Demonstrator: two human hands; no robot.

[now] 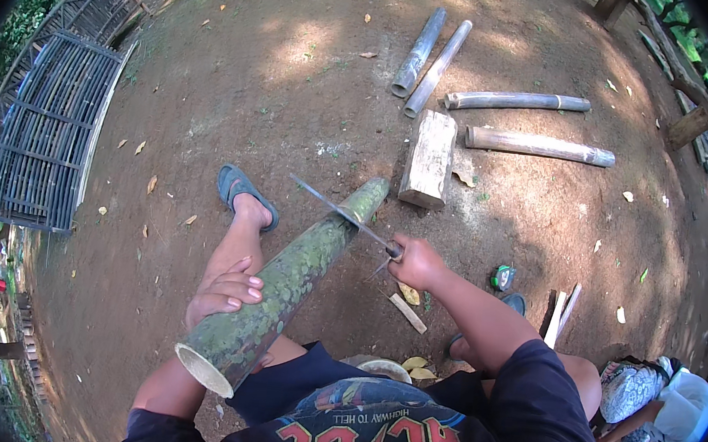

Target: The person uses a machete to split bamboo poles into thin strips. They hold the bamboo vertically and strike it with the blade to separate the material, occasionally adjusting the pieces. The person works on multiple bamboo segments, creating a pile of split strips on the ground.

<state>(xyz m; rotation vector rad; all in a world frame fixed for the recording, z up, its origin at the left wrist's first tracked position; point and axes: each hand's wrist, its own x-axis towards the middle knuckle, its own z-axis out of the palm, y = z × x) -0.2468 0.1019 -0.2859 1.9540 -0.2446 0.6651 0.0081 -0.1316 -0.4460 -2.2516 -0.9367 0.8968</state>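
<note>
A thick bamboo pole (278,286), mottled green with lichen, slants across my lap, its hollow cut end near me at the lower left and its far end pointing up toward the block. My left hand (230,290) lies over the near part of the pole, fingers curled around its side. In my right hand (419,262) is the handle of a long-bladed knife (319,192), gripped in a closed fist. Its narrow blade crosses the pole near the far end, against the upper surface. Whether the edge has cut in cannot be made out.
A squared wooden block (428,160) stands just beyond the pole. Several bamboo lengths (543,147) lie past it. A green tape measure (502,277) and wood strips (558,318) are on the right. A slatted bamboo bench (52,133) stands left. At lower right, a person's arm (636,428) shows.
</note>
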